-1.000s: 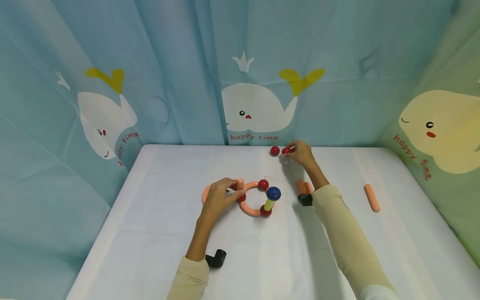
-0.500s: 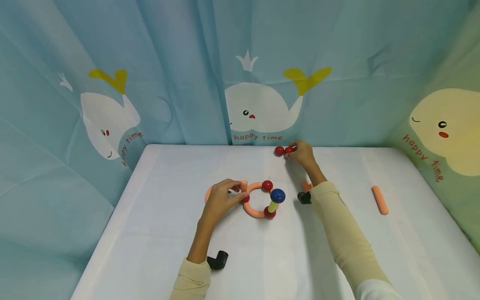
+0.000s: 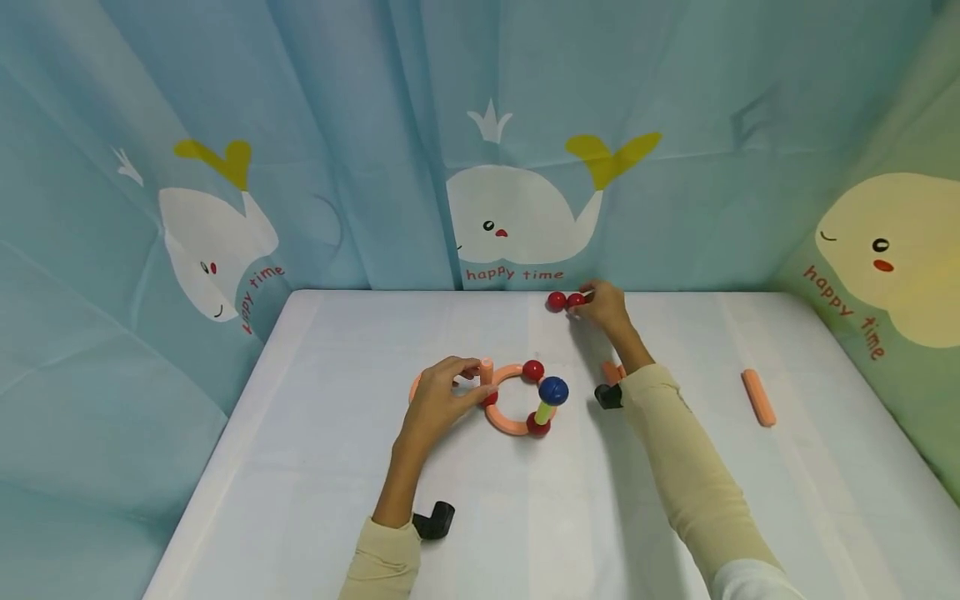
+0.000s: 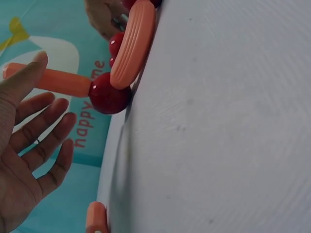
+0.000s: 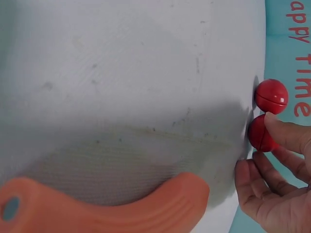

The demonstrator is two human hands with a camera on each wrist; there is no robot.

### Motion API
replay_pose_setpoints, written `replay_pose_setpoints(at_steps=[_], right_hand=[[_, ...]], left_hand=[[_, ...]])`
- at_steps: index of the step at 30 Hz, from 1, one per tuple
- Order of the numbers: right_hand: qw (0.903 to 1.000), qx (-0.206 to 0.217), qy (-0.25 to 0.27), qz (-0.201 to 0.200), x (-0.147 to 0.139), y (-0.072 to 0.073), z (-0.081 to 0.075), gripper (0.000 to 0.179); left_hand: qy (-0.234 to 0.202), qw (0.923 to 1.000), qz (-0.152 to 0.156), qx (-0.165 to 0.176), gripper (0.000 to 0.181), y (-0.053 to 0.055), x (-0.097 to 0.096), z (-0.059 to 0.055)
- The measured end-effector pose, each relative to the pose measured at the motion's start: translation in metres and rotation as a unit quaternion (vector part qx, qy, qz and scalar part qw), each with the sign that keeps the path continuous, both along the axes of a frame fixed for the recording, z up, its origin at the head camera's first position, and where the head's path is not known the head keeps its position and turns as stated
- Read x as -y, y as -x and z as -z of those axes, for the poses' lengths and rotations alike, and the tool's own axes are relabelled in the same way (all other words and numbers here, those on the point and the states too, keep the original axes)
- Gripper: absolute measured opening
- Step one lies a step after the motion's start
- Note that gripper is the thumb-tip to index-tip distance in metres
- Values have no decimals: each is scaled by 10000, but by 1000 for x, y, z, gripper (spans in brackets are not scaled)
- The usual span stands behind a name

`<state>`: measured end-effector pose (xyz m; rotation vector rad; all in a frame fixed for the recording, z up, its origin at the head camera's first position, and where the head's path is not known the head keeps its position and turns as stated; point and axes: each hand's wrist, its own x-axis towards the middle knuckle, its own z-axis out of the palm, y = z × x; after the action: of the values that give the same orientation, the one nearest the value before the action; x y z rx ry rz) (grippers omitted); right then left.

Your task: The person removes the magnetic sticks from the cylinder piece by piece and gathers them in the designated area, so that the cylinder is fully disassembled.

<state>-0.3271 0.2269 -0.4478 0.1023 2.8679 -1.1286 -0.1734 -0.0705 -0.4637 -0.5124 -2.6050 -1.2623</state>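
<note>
In the head view my left hand [image 3: 442, 400] has thumb and forefinger at an upright orange stick [image 3: 487, 372], which stands on a red ball of a ring. That ring [image 3: 508, 426] is built of curved orange pieces joined by red balls. On its near right ball rises a yellow-green stick [image 3: 545, 413], topped by a blue ball [image 3: 553, 391]. The left wrist view shows my thumb across the orange stick [image 4: 65, 82], the other fingers loosely spread. At the table's back edge my right hand [image 3: 606, 308] pinches a red ball [image 5: 261, 134] beside another red ball [image 5: 271, 96].
A straight orange stick [image 3: 759, 398] lies on the right side of the white table [image 3: 315, 467]. Curved orange pieces [image 3: 612, 372] lie by the right forearm, partly hidden. Another curved piece [image 3: 414, 387] shows behind the left hand. A patterned curtain [image 3: 375, 167] hangs behind the table.
My right hand has brought its red ball a little left, up against or very near the other one. My left hand stays at the orange stick. The head view has shifted slightly.
</note>
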Motion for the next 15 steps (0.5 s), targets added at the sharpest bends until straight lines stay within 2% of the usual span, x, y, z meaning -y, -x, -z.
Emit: replay_pose_setpoints(at_steps=[4,8,12,13,15], right_hand=[[10000,-52,8,12,-5,-6,-5,51],[9990,-427,130,-96,-11,-15,-20,47],[9950,-826,361,-419,-12,-29,-44,41],[9934,-927,419,-524,-10,-34,-51,40],[9890,-1138,546,-771,-5,-46,-64,36]], left_hand=[[-92,9999,-128,-56,51,-2,3,-5],[-304,9981,-200,-498,55,-7,6,-19],[-545,9921,159,-1118,46,-18,6,-43],[-572,9907,342,-1185,42,-22,5,-50],[-499,9905,696,-1077,36,-32,2,-60]])
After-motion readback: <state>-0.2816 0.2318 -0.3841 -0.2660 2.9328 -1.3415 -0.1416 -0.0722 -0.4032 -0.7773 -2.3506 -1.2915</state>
